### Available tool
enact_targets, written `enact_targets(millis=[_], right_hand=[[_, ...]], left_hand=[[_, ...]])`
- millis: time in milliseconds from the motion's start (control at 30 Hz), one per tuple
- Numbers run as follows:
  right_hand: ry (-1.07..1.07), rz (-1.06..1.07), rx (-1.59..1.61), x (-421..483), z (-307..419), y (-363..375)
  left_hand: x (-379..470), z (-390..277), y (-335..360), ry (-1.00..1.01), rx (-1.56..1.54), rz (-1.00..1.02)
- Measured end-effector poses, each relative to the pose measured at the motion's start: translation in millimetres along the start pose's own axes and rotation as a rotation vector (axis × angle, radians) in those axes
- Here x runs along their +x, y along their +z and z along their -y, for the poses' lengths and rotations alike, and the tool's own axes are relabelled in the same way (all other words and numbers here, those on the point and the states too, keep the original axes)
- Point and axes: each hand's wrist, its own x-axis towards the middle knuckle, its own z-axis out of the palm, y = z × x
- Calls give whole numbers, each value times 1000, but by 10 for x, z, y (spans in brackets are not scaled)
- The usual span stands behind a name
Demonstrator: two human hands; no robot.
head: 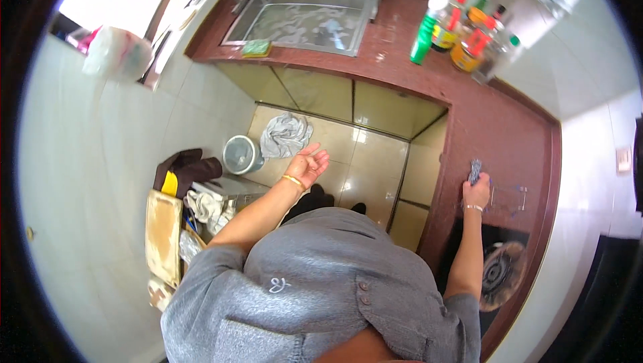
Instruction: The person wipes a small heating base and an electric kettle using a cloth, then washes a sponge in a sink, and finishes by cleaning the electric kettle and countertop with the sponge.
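Note:
My right hand is closed around a grey cloth or scrubbing pad on the reddish-brown countertop. Just right of that hand lies a thin wire rack flat on the counter. Behind my right wrist sits a gas burner with a round, browned drip pan on a black hob. My left hand hangs in the air above the tiled floor, fingers loosely apart and holding nothing. Below and beyond it a crumpled grey-white rag lies on the floor.
A steel sink holds water, with a green-yellow sponge on its front edge. Several sauce bottles crowd the back corner. Left stand a bucket and a cluttered metal box. Cabinet doors run under the counter.

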Motion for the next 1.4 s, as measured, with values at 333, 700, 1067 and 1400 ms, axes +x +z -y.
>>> enact_targets(millis=[333, 700, 1067, 1400], right_hand=[[-399, 14, 428, 807, 2406, -344], [-1010, 144, 525, 1506, 5499, 816], [-1683, 327, 256, 1062, 7592, 2460], [-744, 672, 714, 1411, 8158, 3362]], left_hand=[[548, -690, -5, -89, -131, -35], [174, -1990, -1081, 260, -440, 23], [-389, -1807, -1636, 486, -767, -183], [-149, -1090, -1723, 681, -1045, -262]])
